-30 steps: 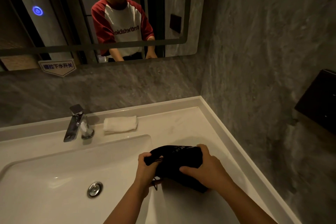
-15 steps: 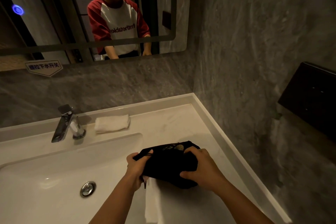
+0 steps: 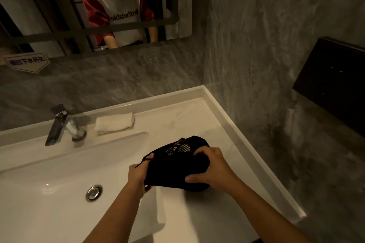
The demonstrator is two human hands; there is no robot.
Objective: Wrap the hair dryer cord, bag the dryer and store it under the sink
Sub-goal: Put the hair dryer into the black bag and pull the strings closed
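A black cloth bag (image 3: 173, 167) with gold print bulges on the white counter, right of the basin. The hair dryer is hidden inside it. My left hand (image 3: 138, 176) grips the bag's left end, where a thin black drawstring loops out. My right hand (image 3: 212, 167) clasps the bag's right side from above, thumb in front. Both hands hold the bag just above or on the counter; which one I cannot tell.
The white basin (image 3: 49, 193) with its drain plug (image 3: 94, 192) lies to the left. A chrome tap (image 3: 61, 124) and a folded white towel (image 3: 114, 123) stand at the back. A dark wall box (image 3: 333, 83) juts out on the right wall. A mirror (image 3: 177, 2) hangs above.
The view has tilted down and shifted right. The bag has turned so its gold print faces up, and my right hand has slid further over its right end.
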